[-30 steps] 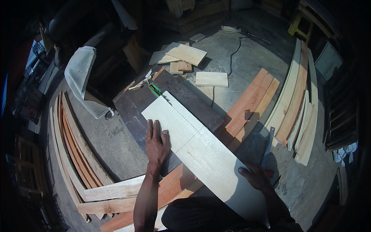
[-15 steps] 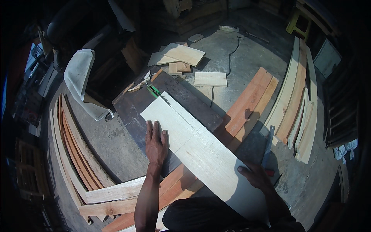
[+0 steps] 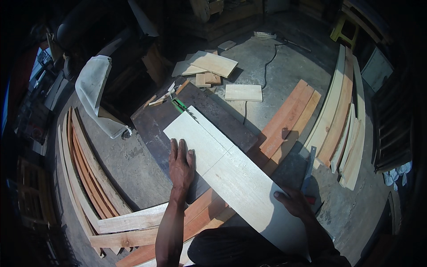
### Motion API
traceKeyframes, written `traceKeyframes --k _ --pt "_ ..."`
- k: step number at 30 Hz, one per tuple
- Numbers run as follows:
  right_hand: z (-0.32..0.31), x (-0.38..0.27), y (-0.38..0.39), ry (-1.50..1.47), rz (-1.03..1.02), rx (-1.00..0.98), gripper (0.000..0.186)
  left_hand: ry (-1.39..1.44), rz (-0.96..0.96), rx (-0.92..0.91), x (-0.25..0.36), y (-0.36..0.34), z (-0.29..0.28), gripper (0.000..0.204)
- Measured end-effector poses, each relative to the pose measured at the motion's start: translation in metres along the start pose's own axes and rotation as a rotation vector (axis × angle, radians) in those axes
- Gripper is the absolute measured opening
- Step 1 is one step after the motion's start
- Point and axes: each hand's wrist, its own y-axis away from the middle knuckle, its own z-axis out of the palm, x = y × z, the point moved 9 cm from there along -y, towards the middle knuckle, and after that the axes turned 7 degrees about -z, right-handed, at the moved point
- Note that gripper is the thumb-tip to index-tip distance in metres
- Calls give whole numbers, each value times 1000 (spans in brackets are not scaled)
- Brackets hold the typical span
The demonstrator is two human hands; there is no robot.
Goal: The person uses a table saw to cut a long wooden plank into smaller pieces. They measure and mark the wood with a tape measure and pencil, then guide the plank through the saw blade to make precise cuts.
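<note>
Head view, pale board (image 3: 235,173), under left fingers (image 3: 181,150)

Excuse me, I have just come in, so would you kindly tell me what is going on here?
A person is holding a wide pale board over a dark tabletop, its far end close to a small green piece. The left hand lies flat at the board's left edge; the right hand grips its right edge nearer the body. Thin lines mark the board's upper face, and offcuts lie beyond the tabletop.
</note>
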Motion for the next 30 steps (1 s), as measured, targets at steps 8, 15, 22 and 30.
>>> traceKeyframes --k 8,15,22,30 --pt "1 2 0 9 42 -40 52 -18 5 1 1 -1 0 60" --pt "1 -1 -2 10 5 -21 51 -14 18 2 3 -1 0 59" --pt "-1 -7 -3 -12 -33 20 47 -13 29 12 3 -3 1 58" --pt "2 -2 -3 -21 -9 21 49 -11 44 30 4 -4 0 57"
